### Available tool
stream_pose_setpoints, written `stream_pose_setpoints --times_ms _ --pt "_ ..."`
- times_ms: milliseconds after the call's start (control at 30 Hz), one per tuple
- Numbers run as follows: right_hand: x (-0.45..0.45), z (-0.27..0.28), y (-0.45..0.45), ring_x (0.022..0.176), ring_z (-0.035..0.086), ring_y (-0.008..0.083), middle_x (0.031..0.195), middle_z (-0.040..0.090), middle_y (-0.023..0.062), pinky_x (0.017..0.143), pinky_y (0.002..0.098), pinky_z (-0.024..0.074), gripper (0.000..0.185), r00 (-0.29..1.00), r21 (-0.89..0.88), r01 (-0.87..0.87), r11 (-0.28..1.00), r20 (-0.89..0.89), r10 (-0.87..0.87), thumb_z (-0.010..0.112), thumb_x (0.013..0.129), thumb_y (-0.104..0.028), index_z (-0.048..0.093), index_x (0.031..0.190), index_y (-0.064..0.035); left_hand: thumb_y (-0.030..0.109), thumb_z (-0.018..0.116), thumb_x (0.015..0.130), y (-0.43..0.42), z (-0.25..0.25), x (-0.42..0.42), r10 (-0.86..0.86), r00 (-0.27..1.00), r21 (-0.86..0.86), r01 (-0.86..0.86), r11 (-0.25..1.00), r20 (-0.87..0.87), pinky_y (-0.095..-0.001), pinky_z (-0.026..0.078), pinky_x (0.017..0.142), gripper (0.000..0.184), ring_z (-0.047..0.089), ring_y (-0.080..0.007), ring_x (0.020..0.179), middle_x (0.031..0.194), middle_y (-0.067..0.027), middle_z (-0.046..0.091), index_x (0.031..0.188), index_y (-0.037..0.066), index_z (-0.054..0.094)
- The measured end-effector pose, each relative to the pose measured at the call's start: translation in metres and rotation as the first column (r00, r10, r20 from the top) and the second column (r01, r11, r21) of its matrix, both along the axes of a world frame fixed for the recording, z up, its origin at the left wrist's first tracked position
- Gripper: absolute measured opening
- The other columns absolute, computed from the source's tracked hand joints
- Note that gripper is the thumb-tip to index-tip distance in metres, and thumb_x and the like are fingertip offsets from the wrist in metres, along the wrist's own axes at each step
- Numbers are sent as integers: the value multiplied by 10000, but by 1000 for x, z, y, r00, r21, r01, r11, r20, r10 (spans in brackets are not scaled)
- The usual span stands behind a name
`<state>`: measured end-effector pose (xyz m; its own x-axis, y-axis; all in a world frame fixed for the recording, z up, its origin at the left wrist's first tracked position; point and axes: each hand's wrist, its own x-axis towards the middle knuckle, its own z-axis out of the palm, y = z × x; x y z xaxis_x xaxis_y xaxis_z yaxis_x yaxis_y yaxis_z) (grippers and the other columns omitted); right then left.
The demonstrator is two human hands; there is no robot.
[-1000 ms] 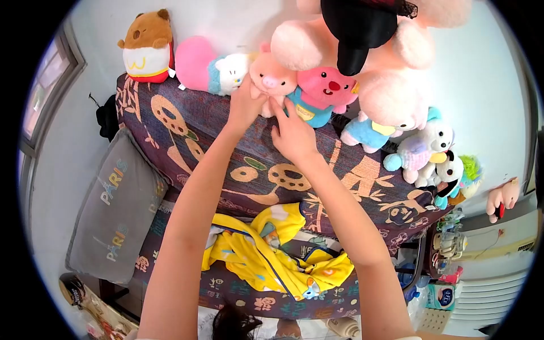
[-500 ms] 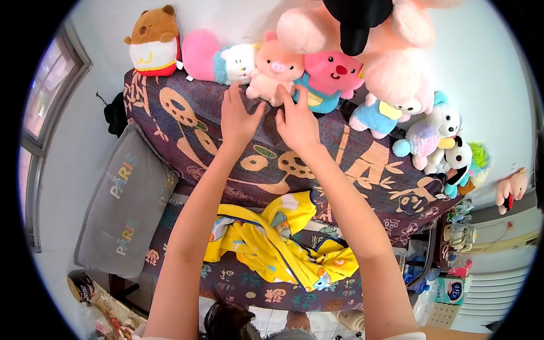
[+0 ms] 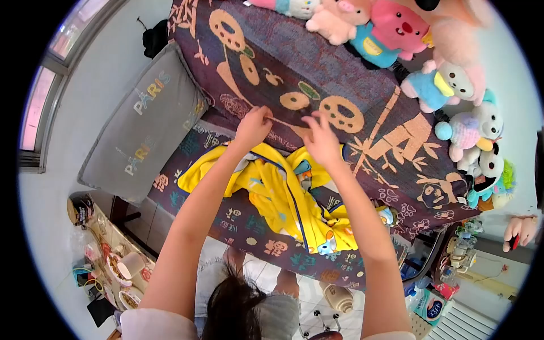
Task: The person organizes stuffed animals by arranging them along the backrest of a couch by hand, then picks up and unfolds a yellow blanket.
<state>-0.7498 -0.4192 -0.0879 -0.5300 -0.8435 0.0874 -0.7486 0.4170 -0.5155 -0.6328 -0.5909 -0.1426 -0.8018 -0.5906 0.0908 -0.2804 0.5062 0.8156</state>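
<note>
My left hand (image 3: 253, 128) is over the lower part of the patterned sofa backrest, its fingers curled together; whether it pinches anything is too small to tell. To its right, my right hand (image 3: 322, 140) has its fingers bent but apart, with nothing between them. Just below both hands a yellow blanket (image 3: 277, 195) with dark blue edging lies crumpled on the sofa seat. Along the top of the backrest (image 3: 272, 68) sit a pink pig plush (image 3: 338, 21), a pink plush in blue overalls (image 3: 391, 34) and several other soft toys.
A grey cushion (image 3: 144, 122) marked PARIS leans at the sofa's left end. Lower left stands a table (image 3: 107, 226) with a cup and bowls. A beige bottle (image 3: 338, 297) and a stool base are on the floor. Bottles and packets stand at the right.
Both hands have left the pink pig plush and come down to the lower backrest above the yellow blanket. The left fingers have closed up. The view has shifted downward and left.
</note>
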Motion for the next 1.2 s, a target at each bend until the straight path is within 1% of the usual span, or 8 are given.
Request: stream_pose_setpoints --times_ms 433,700,767,833,933,1067,1100,1200 --pt "120 -203 66 1128 449 405 1267 413 233 886 443 411 714 909 191 212 959 321 -265 609 726 -99 259 1348 -99 173 546 796 54 -152 124 -51 954 348 -58 936 295 -347 470 731 267 608 -264 835 875 -139 625 1004 10 579" --pt "139 -137 84 884 594 302 909 626 150 785 361 446 381 587 181 -221 958 809 -17 555 702 -61 545 1079 0 334 645 782 48 -168 113 261 886 764 -462 451 382 -334 477 695 668 595 -212 795 1019 -116 579 1286 26 332" --pt "143 -125 104 898 589 279 927 626 142 798 346 443 400 473 110 -373 921 876 87 564 690 -49 552 1086 0 330 691 740 34 -164 104 680 598 663 -717 216 424 -420 500 567 568 579 -237 648 895 -133 575 1134 29 414" --pt "146 -123 131 930 579 258 948 625 133 823 334 435 438 426 33 -465 885 884 191 572 678 -38 549 1114 -8 244 684 740 13 -131 109 613 693 923 -330 -196 378 -427 497 519 444 576 -253 600 865 -139 576 1055 55 434" --pt "129 -124 169 1000 548 257 1036 605 137 879 325 411 465 529 161 -353 922 847 55 564 654 -16 565 1119 -19 144 660 732 23 -83 93 721 644 941 -335 -35 256 -407 496 502 354 579 -253 598 879 -133 576 1013 58 464" --pt "76 -119 208 1053 520 263 1128 564 150 931 324 384 509 581 354 -337 872 807 -103 554 633 -5 554 1142 -21 71 616 700 87 -40 71 61 962 303 24 953 -267 -340 511 644 412 610 -260 743 929 -143 599 1093 44 495" --pt "60 -104 210 1060 518 267 1145 557 151 938 325 380 533 625 372 -349 860 777 -83 550 628 4 540 1161 -18 67 618 683 103 -40 69 -271 939 -62 263 963 -213 -328 510 673 484 616 -271 777 960 -153 603 1147 40 481" --pt "27 -110 236 1160 471 261 1217 525 143 993 332 351 568 684 286 -136 949 720 -119 536 625 -29 531 1192 -74 138 634 688 155 -9 69 -665 736 -113 677 727 125 -386 496 728 577 595 -308 888 1045 -145 568 1231 77 450"
